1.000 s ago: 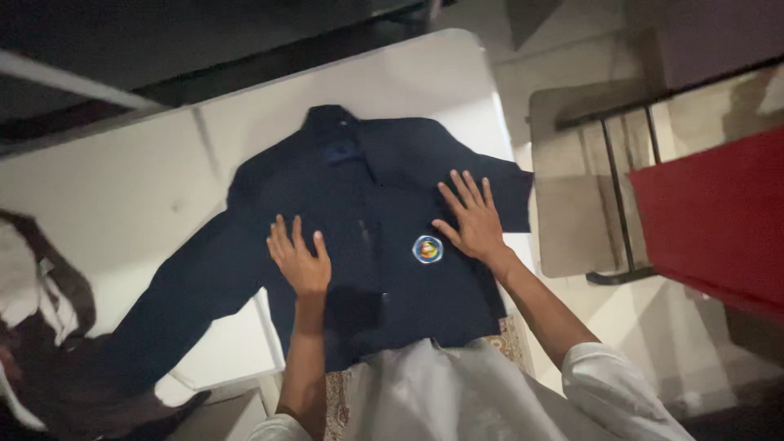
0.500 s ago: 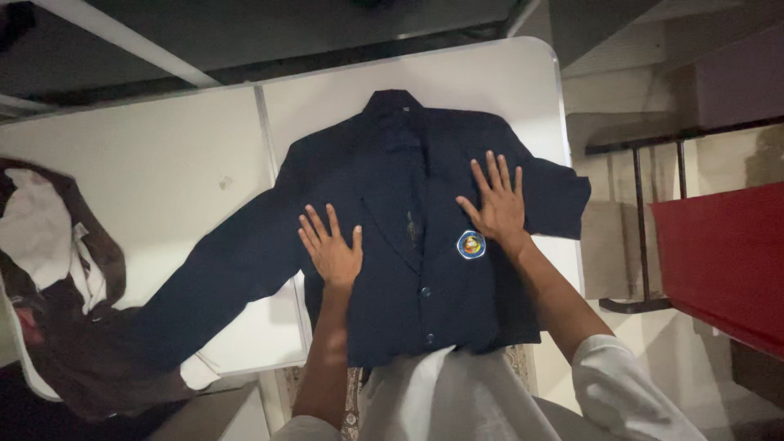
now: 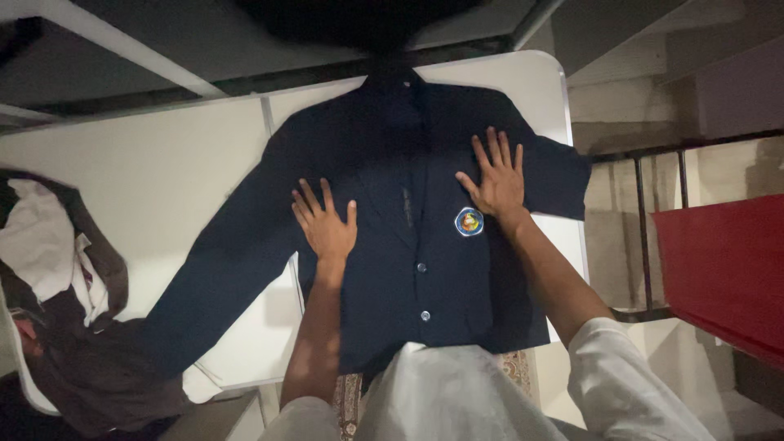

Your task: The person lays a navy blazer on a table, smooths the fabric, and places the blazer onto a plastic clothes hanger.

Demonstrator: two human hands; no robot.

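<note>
A navy blue blazer (image 3: 408, 269) lies face up on a white table (image 3: 147, 180), collar pointing away from me. It has a round badge (image 3: 469, 221) on the chest and two buttons down the front. My left hand (image 3: 325, 220) rests flat on the blazer's left chest, fingers spread. My right hand (image 3: 494, 182) presses flat just above the badge, fingers apart. One sleeve (image 3: 212, 286) stretches toward the near left; the other sleeve (image 3: 563, 184) is folded at the table's right edge.
A heap of brown and white clothes (image 3: 57, 286) sits at the table's left end. A red surface (image 3: 727, 269) and a dark metal frame (image 3: 645, 204) stand to the right, beyond the table edge. A dark shadow covers the collar area.
The view has shifted so the blazer sits higher in frame. Both hands have slid slightly up the chest, staying flat and spread.
</note>
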